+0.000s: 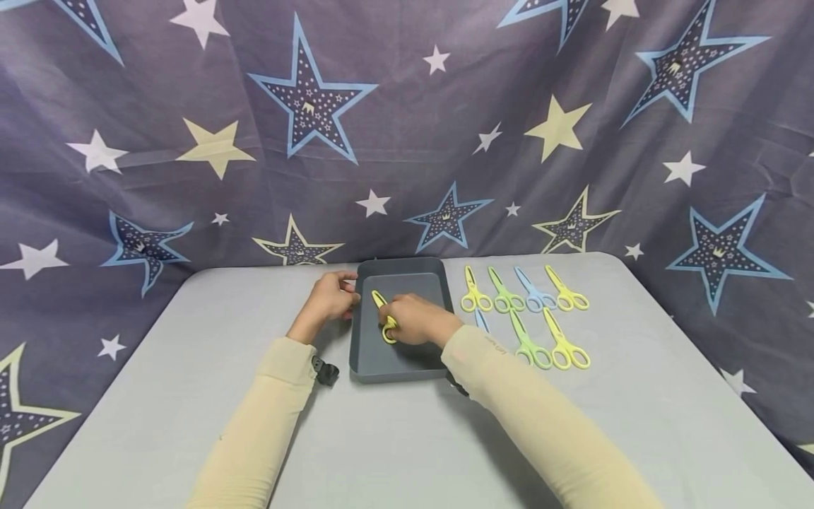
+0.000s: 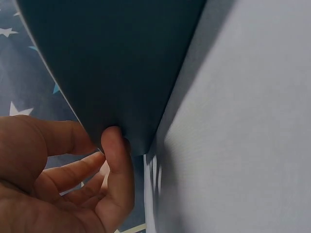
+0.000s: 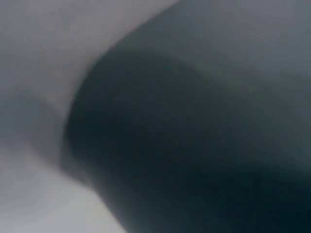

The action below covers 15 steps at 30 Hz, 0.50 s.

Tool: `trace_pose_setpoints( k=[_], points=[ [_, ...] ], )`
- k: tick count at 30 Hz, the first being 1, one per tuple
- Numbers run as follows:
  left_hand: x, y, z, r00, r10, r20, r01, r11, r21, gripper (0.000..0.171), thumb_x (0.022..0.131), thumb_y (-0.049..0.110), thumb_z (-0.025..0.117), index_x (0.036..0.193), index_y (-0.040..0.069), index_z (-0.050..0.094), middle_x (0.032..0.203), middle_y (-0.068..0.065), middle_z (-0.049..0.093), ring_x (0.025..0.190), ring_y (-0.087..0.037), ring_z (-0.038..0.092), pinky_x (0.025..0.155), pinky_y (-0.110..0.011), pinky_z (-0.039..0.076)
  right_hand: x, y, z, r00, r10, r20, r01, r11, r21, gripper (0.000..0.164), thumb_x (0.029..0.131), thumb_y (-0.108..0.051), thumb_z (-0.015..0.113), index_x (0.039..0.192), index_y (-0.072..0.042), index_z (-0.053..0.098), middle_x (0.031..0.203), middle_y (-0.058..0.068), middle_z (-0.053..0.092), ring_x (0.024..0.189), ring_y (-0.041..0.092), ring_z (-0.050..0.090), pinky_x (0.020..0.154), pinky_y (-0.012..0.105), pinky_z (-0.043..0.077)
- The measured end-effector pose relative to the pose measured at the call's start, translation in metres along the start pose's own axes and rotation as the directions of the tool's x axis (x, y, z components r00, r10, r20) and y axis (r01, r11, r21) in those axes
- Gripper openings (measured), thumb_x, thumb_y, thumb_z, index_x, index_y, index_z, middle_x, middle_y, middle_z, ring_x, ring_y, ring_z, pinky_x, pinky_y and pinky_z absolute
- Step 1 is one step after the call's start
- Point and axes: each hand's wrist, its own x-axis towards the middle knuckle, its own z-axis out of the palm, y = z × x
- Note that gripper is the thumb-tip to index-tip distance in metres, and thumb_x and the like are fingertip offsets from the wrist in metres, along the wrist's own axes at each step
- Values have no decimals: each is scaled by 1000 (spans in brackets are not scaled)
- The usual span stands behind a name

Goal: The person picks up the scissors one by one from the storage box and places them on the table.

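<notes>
A dark grey tray lies on the table. Inside it, my right hand holds yellow scissors, blades toward the back left; the hand covers part of the handles. My left hand is at the tray's left wall near the back corner. In the left wrist view, one digit of this hand lies against the tray's outer wall while another passes behind the rim, pinching the edge. The right wrist view is blurred; the tray's dark corner fills most of it, with no hand visible.
Right of the tray lie yellow scissors, green scissors, blue scissors and several more in two rows. My right sleeve partly covers the front row. A star-patterned curtain hangs behind the light grey table.
</notes>
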Motion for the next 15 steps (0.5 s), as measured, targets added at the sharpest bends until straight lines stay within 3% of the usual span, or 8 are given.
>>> trace_pose_setpoints(
  k=[15],
  points=[
    [1, -1, 0, 1000, 0, -1, 0, 1000, 2, 55, 89, -3, 64, 143, -1, 55, 113, -19, 62, 74, -19, 68, 58, -30, 65, -1, -2, 4, 998, 54, 45, -55, 998, 15, 15, 92, -18, 74, 106, -19, 67, 98, 0, 62, 96, 19, 57, 82, 32, 53]
  ],
)
